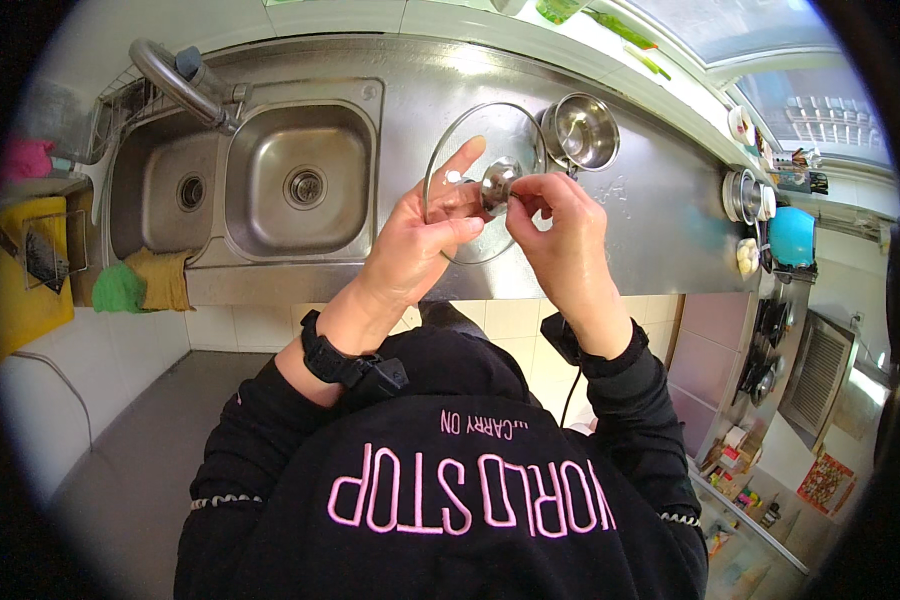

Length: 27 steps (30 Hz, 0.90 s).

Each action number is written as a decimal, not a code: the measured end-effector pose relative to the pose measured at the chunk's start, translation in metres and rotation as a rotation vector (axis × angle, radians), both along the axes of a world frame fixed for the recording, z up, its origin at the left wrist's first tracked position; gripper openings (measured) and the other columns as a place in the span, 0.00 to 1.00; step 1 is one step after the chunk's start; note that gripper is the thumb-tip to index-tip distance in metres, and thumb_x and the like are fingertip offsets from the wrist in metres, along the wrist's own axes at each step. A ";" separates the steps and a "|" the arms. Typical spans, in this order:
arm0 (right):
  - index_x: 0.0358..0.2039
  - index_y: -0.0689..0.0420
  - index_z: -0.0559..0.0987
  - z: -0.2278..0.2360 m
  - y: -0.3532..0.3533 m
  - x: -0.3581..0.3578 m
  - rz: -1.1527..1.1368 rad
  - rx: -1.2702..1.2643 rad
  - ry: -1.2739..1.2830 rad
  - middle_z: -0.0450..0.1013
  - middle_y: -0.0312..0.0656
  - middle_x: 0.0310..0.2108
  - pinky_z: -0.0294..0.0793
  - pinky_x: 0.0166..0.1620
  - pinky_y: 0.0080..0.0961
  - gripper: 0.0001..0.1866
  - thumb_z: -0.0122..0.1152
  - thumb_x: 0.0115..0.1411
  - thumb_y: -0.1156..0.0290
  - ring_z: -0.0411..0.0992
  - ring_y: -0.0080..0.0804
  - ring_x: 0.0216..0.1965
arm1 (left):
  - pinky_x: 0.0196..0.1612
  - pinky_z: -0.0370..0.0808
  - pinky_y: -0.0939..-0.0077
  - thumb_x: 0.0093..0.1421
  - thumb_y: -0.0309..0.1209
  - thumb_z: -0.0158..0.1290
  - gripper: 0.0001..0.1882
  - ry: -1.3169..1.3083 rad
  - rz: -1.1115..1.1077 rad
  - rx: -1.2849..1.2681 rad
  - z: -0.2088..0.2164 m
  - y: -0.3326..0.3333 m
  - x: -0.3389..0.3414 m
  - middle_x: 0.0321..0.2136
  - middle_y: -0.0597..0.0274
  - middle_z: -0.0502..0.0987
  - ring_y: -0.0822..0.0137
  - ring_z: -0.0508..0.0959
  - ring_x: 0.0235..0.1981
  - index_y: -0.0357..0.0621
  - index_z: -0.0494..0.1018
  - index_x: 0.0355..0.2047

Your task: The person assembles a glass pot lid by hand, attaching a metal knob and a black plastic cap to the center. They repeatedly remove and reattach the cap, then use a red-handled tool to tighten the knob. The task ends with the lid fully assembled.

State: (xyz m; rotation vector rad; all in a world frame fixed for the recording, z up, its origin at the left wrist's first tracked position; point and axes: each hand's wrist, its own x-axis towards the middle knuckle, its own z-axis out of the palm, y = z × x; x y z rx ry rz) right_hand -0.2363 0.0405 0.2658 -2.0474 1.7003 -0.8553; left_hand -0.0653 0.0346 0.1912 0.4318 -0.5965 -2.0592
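A round glass pot lid with a thin metal rim is held tilted above the steel counter. My left hand is closed around its left side, with the forefinger stretched and the other fingers partly seen through the glass. A shiny round metal knob is at the lid's middle. Beside the knob's right edge, the thumb and forefinger of my right hand are pinched together; a small dark bit shows at their tips, too small to name. Just behind the lid stands a small steel pot, its handle partly hidden.
Left of the lid is a double steel sink with a curved tap. Green and tan cloths hang over its front edge. Several bowls and a blue container stand at the far right, near a stove.
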 end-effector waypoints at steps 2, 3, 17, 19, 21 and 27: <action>0.39 0.61 0.80 0.001 0.000 0.001 -0.018 0.051 -0.050 0.78 0.40 0.28 0.73 0.34 0.21 0.10 0.68 0.55 0.81 0.74 0.23 0.29 | 0.61 0.68 0.67 0.61 0.13 0.48 0.40 0.065 0.031 0.024 0.000 0.003 0.000 0.50 0.58 0.77 0.67 0.75 0.52 0.45 0.52 0.74; 0.40 0.61 0.79 0.003 0.000 0.001 -0.048 0.121 -0.105 0.78 0.39 0.28 0.72 0.34 0.21 0.12 0.68 0.55 0.81 0.73 0.22 0.29 | 0.58 0.70 0.70 0.61 0.13 0.48 0.40 0.098 0.046 0.035 0.000 0.003 0.000 0.47 0.62 0.77 0.70 0.75 0.49 0.44 0.52 0.74; 0.42 0.58 0.81 0.010 0.001 -0.006 0.024 0.098 -0.075 0.75 0.39 0.28 0.73 0.34 0.23 0.12 0.64 0.56 0.81 0.73 0.25 0.27 | 0.67 0.67 0.53 0.64 0.15 0.47 0.40 0.329 0.048 0.194 -0.009 0.009 0.007 0.59 0.45 0.73 0.55 0.74 0.60 0.59 0.53 0.74; 0.43 0.59 0.81 0.007 -0.004 -0.017 -0.050 0.062 -0.124 0.76 0.39 0.27 0.73 0.34 0.23 0.12 0.62 0.58 0.81 0.73 0.24 0.27 | 0.67 0.68 0.54 0.64 0.16 0.47 0.40 0.318 0.067 0.194 -0.015 0.008 0.014 0.59 0.44 0.73 0.53 0.74 0.61 0.59 0.52 0.74; 0.43 0.60 0.81 0.001 -0.015 -0.029 -0.189 0.089 -0.153 0.78 0.40 0.28 0.73 0.35 0.21 0.10 0.61 0.60 0.80 0.73 0.22 0.28 | 0.67 0.68 0.54 0.64 0.17 0.47 0.40 0.308 0.108 0.188 -0.022 0.006 0.025 0.60 0.42 0.72 0.52 0.73 0.61 0.59 0.51 0.74; 0.41 0.60 0.81 -0.019 -0.025 -0.011 -0.143 0.221 -0.101 0.79 0.42 0.30 0.74 0.35 0.23 0.08 0.61 0.60 0.80 0.75 0.26 0.29 | 0.67 0.68 0.54 0.63 0.19 0.49 0.43 0.186 0.213 0.152 -0.033 0.010 0.061 0.62 0.41 0.68 0.51 0.70 0.64 0.58 0.47 0.75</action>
